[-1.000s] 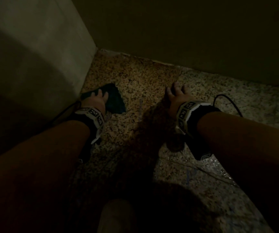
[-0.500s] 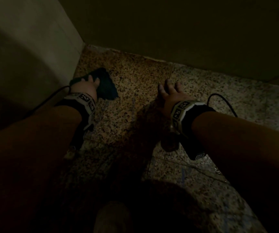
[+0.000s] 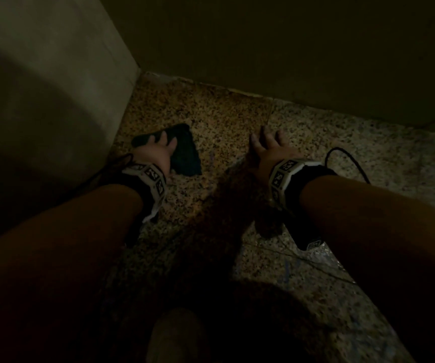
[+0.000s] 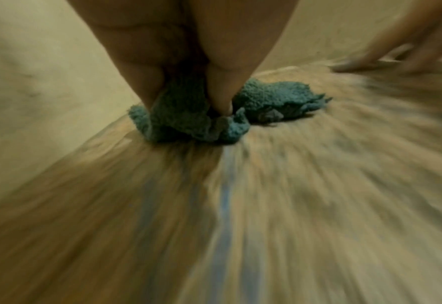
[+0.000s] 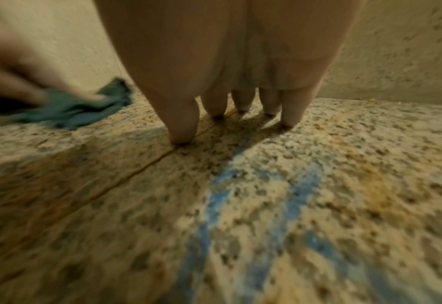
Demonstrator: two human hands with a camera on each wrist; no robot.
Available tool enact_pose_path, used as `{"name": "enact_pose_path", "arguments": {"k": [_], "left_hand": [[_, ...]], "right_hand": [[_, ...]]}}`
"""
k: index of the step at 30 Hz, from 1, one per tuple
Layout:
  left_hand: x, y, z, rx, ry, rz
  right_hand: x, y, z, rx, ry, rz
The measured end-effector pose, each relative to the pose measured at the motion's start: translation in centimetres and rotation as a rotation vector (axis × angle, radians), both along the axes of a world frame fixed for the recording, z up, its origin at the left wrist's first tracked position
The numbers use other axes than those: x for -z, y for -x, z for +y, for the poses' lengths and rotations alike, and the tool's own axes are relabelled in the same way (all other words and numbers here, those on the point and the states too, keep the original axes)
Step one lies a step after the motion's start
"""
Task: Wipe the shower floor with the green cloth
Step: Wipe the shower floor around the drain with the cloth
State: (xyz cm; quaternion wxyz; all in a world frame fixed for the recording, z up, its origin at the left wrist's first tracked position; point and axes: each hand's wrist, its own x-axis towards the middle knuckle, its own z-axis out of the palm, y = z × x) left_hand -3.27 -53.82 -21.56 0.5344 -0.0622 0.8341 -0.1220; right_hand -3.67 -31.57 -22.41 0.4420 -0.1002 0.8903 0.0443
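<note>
Lying under left hand (image 3: 158, 153) — green cloth (image 3: 185, 155) — right hand (image 3: 269, 150) apart.

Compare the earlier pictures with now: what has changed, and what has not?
The left hand slid the cloth across the floor toward the back wall, then back toward the person, pressing on it throughout. The right hand stayed planted on the floor, fingers spread, holding nothing.

Teal-green cloth (image 4: 188, 117); speckled tan floor (image 5: 344, 185), blue streaks (image 5: 222, 197).
</note>
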Motion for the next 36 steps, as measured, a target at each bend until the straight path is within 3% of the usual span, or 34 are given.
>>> {"name": "enact_pose_path", "arguments": {"k": [4, 9, 21, 36], "left_hand": [[0.4, 2.8, 1.1, -0.002, 0.014, 0.107], [0.4, 2.9, 1.2, 0.015, 0.02, 0.117], [-0.2, -4.4, 3.9, 0.145, -0.033, 0.013], [0.2, 1.2, 5.6, 0.121, -0.079, 0.102]], "right_hand": [[0.1, 0.0, 0.2, 0.017, 0.029, -0.008], [-0.2, 0.0, 0.3, 0.017, 0.013, -0.023], [-0.6, -1.5, 2.3, -0.037, 0.001, 0.012], [-0.7, -1.3, 2.7, 0.002, 0.028, -0.042]]}}
